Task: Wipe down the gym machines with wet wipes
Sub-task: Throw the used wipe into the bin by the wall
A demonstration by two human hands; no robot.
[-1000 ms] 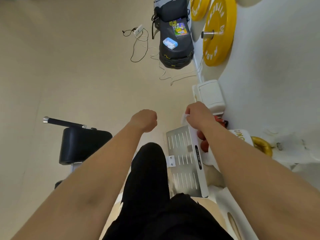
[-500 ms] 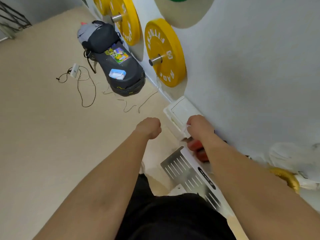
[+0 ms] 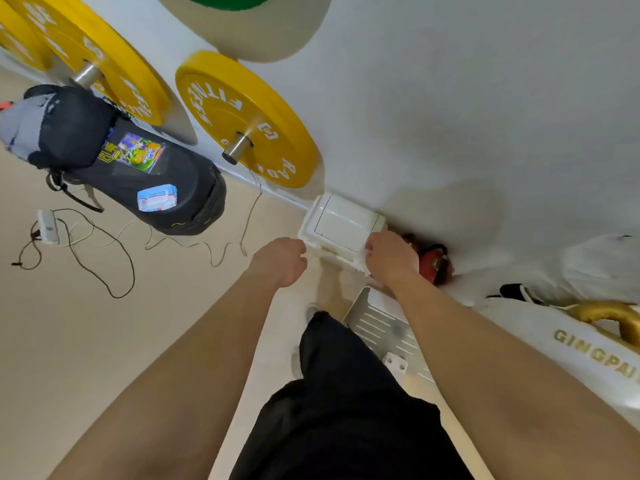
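My right hand (image 3: 391,259) is closed around a crumpled white wet wipe (image 3: 362,268), whose edge shows below the fingers. The hand hovers over the near right corner of a small white lidded bin (image 3: 337,223) standing against the wall. My left hand (image 3: 282,259) is a closed fist with nothing in it, just left of the bin. Below my right forearm lies the machine's slotted metal footplate (image 3: 382,329). A blue-and-white pack of wet wipes (image 3: 156,197) rests on a black padded bag (image 3: 145,188) on the floor at left.
Yellow weight plates (image 3: 242,116) hang on pegs along the white wall. Cables and a power strip (image 3: 48,226) trail over the beige floor at left. A red object (image 3: 433,263) sits behind the bin. The white machine frame (image 3: 571,348) and a gold kettlebell handle (image 3: 609,315) are at right.
The view has swung toward the wall. My right hand with the wipe moved from the footplate's edge up to the white bin. My left fist stayed alongside it.
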